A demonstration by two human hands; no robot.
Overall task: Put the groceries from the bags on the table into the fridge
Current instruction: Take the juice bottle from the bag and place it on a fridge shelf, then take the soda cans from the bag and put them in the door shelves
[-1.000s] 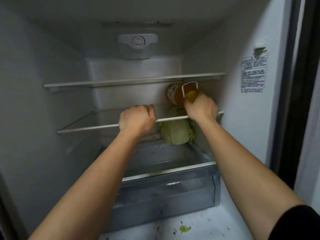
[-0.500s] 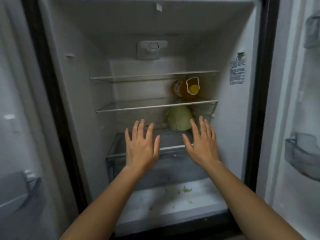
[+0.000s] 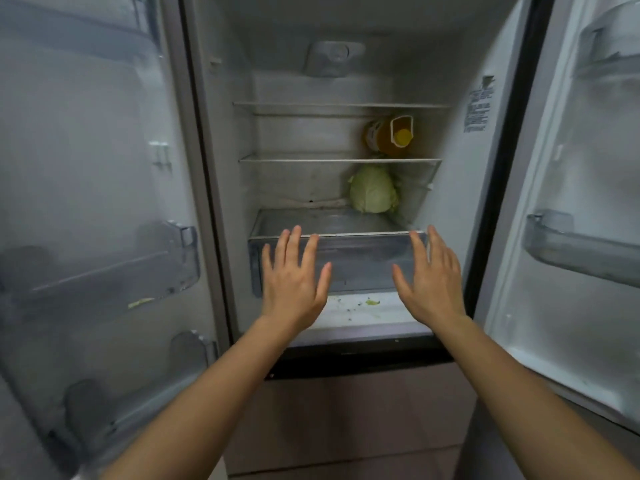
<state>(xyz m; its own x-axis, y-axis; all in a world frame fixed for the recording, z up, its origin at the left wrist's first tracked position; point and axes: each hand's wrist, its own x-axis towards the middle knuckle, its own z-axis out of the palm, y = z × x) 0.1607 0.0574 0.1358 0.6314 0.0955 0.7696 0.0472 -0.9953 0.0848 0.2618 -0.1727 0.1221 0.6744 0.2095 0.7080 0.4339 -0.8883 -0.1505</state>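
Head view: left hand (image 3: 292, 285) and right hand (image 3: 431, 282) are held wide, empty; the heavy-looking, slick bottle (image 3: 381, 138) is best taken by its handle (image 3: 401, 117).

I see a pale green cabbage (image 3: 373, 190), an amber bottle (image 3: 379, 138) with a yellow cap (image 3: 403, 136), white fridge walls (image 3: 294, 133), a smoky translucent drawer (image 3: 360, 261), and green flecks (image 3: 372, 302) on the white floor (image 3: 346, 323).

The sticker (image 3: 479, 110) on the fridge wall (image 3: 453, 216) carries print too blurred to read.
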